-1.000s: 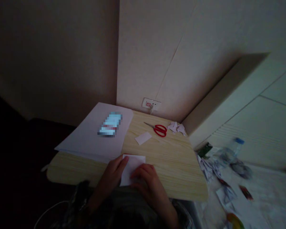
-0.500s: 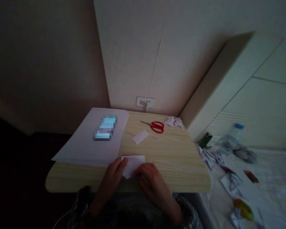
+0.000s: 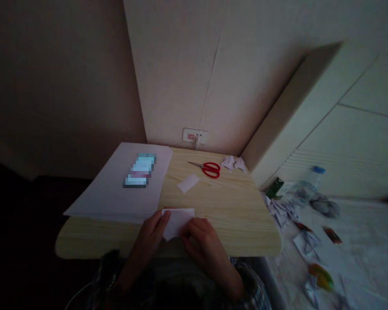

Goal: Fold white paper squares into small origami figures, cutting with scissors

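A small folded piece of white paper [image 3: 177, 222] is held between my two hands at the table's front edge. My left hand [image 3: 152, 228] pinches its left side, thumb on top. At the lower right edge of the paper, my right hand [image 3: 198, 234] is closed with its fingers curled in and partly hidden. Beyond the hands lies a small white paper strip [image 3: 188, 183]. Red-handled scissors [image 3: 208, 168] rest behind the strip, with the blades pointing left. Two folded paper shapes [image 3: 233, 163] sit at the back right corner.
A stack of large white sheets [image 3: 106, 189] covers the table's left side, with a phone [image 3: 140, 171] on it. A wall socket [image 3: 195, 136] is behind the wooden table [image 3: 239, 215]. Right of the table, a bottle [image 3: 310, 185] and several folded papers [image 3: 281, 211] lie on a pale surface.
The whole view has shifted slightly, so things appear a little further left and up. Both hands keep their hold on the folded paper, its lower right edge now lying nearer the right fingers.
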The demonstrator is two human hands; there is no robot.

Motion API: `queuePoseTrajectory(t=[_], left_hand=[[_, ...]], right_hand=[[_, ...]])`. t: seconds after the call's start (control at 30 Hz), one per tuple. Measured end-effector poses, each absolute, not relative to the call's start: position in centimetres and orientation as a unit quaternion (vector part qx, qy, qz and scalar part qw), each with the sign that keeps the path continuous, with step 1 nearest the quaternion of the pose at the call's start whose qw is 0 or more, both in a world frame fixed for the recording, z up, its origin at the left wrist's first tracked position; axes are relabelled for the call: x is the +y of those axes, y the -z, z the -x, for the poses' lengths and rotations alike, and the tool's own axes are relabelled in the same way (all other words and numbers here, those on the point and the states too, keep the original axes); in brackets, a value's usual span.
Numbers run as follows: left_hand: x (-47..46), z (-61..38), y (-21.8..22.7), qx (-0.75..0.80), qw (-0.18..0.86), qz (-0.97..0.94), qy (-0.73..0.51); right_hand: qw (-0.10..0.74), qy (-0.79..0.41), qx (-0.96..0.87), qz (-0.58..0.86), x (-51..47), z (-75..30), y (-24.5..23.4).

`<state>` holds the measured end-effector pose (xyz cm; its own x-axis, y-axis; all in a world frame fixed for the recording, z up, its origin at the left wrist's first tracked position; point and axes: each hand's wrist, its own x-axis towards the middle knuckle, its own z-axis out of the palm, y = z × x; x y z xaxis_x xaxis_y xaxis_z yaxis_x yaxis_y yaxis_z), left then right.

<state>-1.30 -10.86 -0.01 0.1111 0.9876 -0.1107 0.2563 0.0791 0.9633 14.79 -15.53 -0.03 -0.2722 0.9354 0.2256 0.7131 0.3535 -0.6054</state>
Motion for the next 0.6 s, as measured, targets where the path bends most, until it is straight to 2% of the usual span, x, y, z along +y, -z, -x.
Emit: queuePoseTrajectory(t=[0.33, 0.6], left_hand=[[-10.82, 1.57, 0.73, 0.541, 0.487, -0.568, -0.384], [-11.02, 0.79, 0.94, 0.523, 0.485, -0.575, -0.400]], right_hand=[[0.296, -0.238, -0.764, 0.521, -15.66, -14.08, -0.58], [0.300, -0.224, -0.762, 0.528, -16.05, -13.86, -0.47]])
